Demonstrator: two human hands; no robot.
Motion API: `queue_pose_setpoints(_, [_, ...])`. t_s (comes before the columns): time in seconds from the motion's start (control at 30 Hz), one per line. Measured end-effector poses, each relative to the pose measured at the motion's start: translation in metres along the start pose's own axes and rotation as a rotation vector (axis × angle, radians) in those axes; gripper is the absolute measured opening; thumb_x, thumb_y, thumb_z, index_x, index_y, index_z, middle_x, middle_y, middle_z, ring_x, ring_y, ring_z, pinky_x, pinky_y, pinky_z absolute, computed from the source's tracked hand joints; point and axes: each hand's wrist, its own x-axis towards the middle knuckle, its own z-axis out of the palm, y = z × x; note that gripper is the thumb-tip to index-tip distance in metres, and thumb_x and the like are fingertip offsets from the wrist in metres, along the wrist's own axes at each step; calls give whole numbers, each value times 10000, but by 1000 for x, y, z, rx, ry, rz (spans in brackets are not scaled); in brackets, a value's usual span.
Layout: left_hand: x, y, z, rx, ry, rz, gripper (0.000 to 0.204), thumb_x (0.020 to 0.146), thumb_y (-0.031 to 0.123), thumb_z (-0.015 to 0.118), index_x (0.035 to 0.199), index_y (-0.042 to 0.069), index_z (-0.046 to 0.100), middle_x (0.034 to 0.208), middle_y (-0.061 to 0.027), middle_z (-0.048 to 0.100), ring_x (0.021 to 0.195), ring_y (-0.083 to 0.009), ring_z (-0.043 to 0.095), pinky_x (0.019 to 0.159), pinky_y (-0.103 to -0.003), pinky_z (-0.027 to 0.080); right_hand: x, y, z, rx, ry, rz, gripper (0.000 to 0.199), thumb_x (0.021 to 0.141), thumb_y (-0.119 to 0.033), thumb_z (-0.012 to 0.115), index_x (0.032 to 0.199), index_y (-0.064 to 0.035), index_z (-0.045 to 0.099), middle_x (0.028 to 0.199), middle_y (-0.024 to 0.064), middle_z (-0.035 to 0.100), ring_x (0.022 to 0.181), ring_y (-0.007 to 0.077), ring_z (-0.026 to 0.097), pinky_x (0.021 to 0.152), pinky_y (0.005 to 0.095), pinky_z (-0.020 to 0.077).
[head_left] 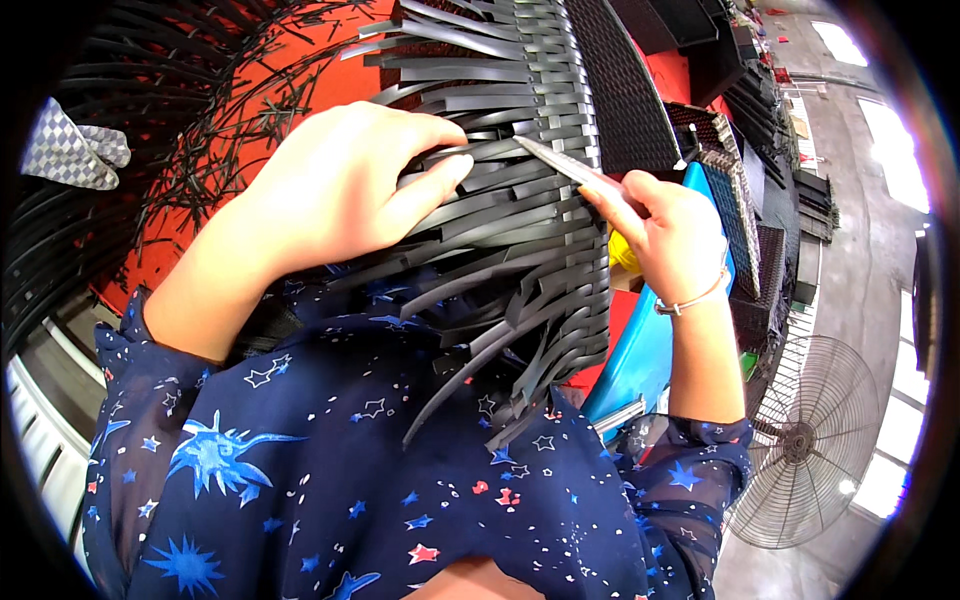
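Note:
In front of me lies a woven band (565,100) of dark grey flat plastic strips, with long loose strip ends (490,215) fanning out to the left and toward me. My left hand (335,185) is closed over these ends, thumb and forefinger pinching a black strip left of the weave. My right hand (675,235) grips a slim silver pointed tool (560,163) that tapers like a blade or tweezers; its exact kind is unclear. The tip points left and touches or lies just over the strips near my left fingertips.
A red surface (290,85) strewn with black strip scraps lies at the left, beside more black strips (80,220). A checkered cloth (70,150) is at the far left. At the right are a blue panel (635,365), stacked dark woven pieces (625,95) and a floor fan (800,440).

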Motion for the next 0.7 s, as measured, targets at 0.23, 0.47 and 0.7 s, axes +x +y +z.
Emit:
queue_pose_setpoints(0.23, [32,-23,-5,-979,-482,-404,391,920,132,624,1261,-57,602,974,-12,679,810,-39,583,775,-207,495,-6,3,29,365,14,207,468,870,-395,731,643,-26,555,536,122,444,466,244,416,467,341,365])
queue_pose_setpoints(0.47, [35,-4,7,-953,-310,-594,333,958,182,573,1191,-42,653,1085,-73,704,936,-112,643,864,-249,500,-3,5,36,439,56,214,469,864,-386,741,648,-18,546,542,126,436,470,235,398,466,340,359])
queue_pose_setpoints(0.7, [31,-5,30,-970,-245,-707,290,992,267,577,1029,15,717,853,4,697,718,-53,593,682,-216,484,0,4,27,387,11,192,446,854,-385,746,649,-28,573,542,122,466,466,246,437,467,341,374])
